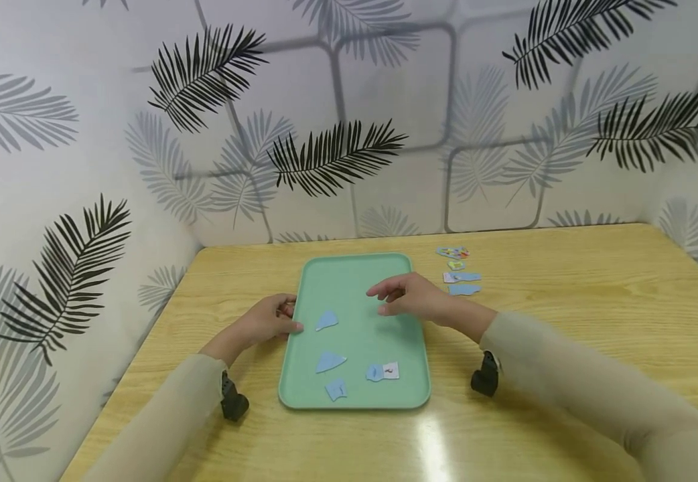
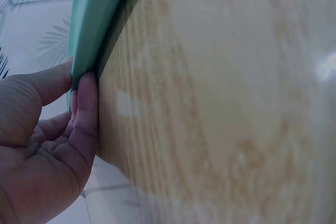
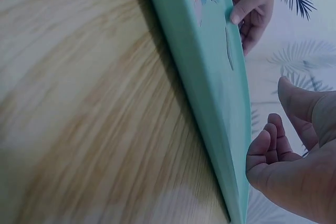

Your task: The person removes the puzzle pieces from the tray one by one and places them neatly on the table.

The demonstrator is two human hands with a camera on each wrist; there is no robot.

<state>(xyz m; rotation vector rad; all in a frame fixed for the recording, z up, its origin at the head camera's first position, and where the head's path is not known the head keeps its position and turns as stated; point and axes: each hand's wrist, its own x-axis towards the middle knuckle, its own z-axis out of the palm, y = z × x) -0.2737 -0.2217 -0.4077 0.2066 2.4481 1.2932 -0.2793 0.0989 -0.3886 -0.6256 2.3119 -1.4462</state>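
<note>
Beige fabric R sleeve (image 1: 590, 375), lower rt of frame, ends in R hand (image 1: 410, 296), empty, half-open over mint-green rectangular plastic tray (image 1: 355, 281), long axis up-frame, L fingers (image 1: 285, 326) pinching its left edge.

Left hand (image 1: 266, 318) grips the green tray (image 1: 355, 284) by its left edge; right hand (image 1: 414, 297) hovers above; pale-blue pieces (image 1: 329, 362) lie inside.

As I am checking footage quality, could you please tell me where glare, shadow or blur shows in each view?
Head: a bright glare streak on the table just in front of the tray, faint shadow beneath the right hand; left wrist: dim, with blurred wood grain and a glare spot at the right edge; right wrist: dim, soft grain, dark shadow along the tray's side.
</note>
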